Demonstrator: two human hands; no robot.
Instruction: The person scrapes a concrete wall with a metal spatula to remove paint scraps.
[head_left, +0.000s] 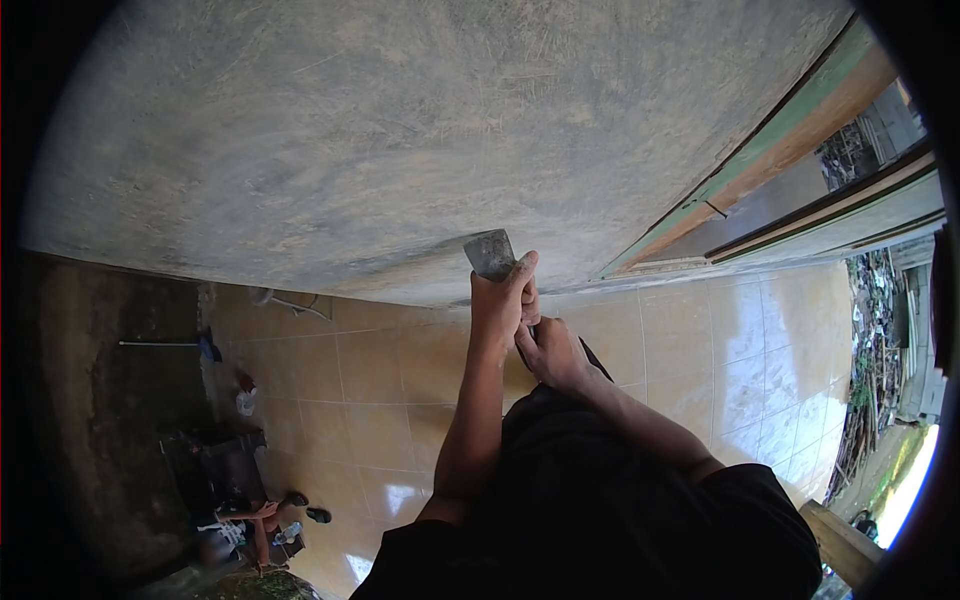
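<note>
In front of me a scraper with a broad, dirty metal blade is held up near the lower part of a grey plastered wall. My left hand grips it just below the blade, thumb along the side. Lower down, my right hand is curled around the dark handle, most of which the fingers hide. The blade's tip overlaps the wall in view; whether it touches cannot be told. Scratches and patchy tan marks cover the wall's surface.
A green and brown wooden frame with a protruding metal hook edges an opening at right. Glossy tan tiles cover the floor. A seated person is at lower left, beside a dark chair and a plastic bottle.
</note>
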